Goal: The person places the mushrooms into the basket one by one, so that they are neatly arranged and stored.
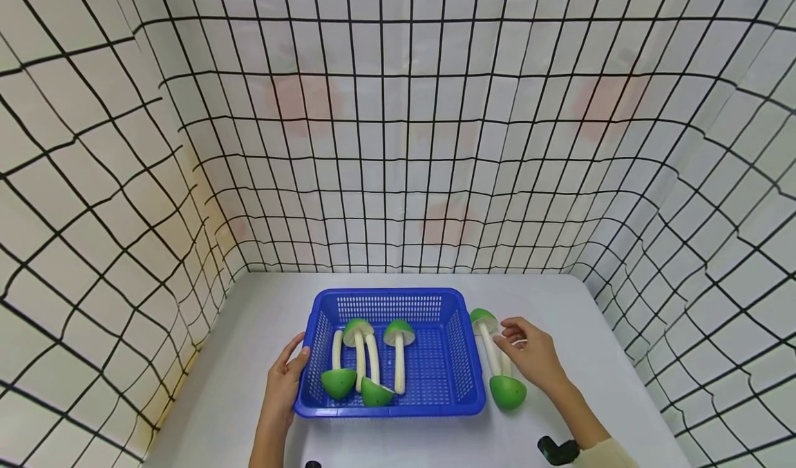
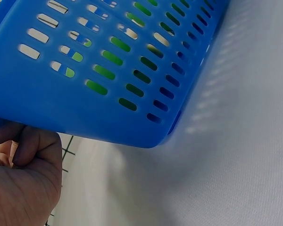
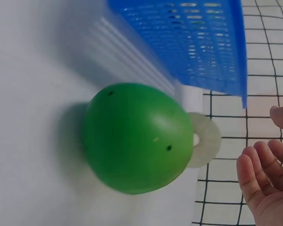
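Observation:
A blue plastic basket (image 1: 429, 410) stands on the white table, with several green-capped toy mushrooms (image 1: 399, 364) lying in it. My left hand (image 1: 284, 384) grips the rim at the basket's left side; in the left wrist view its fingers (image 2: 37, 146) curl at the edge. Two more toy mushrooms lie outside, right of the basket: one has its green cap (image 1: 508, 392) toward me, the other its cap (image 1: 484, 320) at the far end. Over their pale stems hovers my right hand (image 1: 531, 352), fingers loosely bent and thumb apart, holding nothing. The near cap (image 3: 137, 139) fills the middle of the right wrist view.
Black wire grid (image 1: 407, 143) with white cloth behind it encloses the table (image 1: 597, 343) at the back and both sides. A small black object (image 1: 557, 450) shows beside the right sleeve (image 1: 603, 454). Another dark piece (image 1: 313, 464) peeks in at the bottom edge.

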`<control>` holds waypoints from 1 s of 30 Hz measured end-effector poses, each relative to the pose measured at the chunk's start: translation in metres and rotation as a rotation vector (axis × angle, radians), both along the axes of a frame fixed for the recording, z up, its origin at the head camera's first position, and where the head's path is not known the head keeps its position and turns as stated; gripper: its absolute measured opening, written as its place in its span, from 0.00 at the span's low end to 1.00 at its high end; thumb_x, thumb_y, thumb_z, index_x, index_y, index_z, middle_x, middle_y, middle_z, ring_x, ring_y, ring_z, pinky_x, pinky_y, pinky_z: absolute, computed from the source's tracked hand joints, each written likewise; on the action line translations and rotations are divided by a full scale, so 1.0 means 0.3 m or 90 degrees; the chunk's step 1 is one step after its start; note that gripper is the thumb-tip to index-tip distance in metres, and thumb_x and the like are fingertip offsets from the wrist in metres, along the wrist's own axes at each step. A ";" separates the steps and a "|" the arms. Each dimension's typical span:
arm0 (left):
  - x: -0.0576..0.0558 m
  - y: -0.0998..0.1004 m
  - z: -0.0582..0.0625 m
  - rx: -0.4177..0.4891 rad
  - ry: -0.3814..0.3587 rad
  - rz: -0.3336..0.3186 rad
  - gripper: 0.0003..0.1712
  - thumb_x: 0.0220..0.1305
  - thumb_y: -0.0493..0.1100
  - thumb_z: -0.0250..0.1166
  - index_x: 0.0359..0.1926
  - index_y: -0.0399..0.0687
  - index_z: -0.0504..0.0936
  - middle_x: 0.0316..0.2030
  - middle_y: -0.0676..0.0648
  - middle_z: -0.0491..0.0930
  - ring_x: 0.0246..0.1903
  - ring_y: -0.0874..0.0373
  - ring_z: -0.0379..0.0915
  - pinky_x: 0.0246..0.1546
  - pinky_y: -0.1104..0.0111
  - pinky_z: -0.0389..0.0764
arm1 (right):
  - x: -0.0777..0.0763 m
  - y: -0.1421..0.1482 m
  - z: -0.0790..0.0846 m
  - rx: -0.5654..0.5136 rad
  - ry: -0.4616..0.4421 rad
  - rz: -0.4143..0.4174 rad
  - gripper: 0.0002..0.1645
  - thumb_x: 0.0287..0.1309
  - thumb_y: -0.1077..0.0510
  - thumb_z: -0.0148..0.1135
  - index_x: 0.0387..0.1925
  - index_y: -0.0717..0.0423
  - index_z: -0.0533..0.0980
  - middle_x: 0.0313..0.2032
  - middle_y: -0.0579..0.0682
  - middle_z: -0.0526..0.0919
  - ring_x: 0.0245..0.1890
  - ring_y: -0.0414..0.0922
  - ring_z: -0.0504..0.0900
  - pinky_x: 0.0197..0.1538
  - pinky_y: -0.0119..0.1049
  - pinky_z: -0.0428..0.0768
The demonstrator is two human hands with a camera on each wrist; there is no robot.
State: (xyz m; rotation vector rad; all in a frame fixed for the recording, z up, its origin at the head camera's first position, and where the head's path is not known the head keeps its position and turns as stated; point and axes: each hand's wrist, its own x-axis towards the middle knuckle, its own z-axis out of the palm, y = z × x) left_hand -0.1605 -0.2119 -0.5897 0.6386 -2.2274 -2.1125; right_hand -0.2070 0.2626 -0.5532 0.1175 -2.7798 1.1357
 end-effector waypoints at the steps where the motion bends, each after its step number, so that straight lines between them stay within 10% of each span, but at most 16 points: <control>1: 0.000 0.000 0.002 0.001 0.001 0.000 0.35 0.74 0.64 0.59 0.76 0.64 0.67 0.57 0.36 0.83 0.45 0.52 0.84 0.43 0.65 0.85 | 0.000 0.006 -0.004 0.003 -0.002 -0.002 0.25 0.66 0.49 0.70 0.57 0.60 0.78 0.43 0.51 0.85 0.45 0.46 0.82 0.42 0.26 0.81; 30: -0.001 -0.001 -0.003 -0.006 -0.001 0.000 0.35 0.73 0.65 0.59 0.77 0.65 0.66 0.58 0.36 0.82 0.45 0.53 0.84 0.44 0.65 0.85 | 0.015 0.109 -0.177 0.011 -0.110 -0.049 0.27 0.63 0.49 0.72 0.55 0.64 0.77 0.42 0.54 0.85 0.40 0.44 0.84 0.40 0.32 0.80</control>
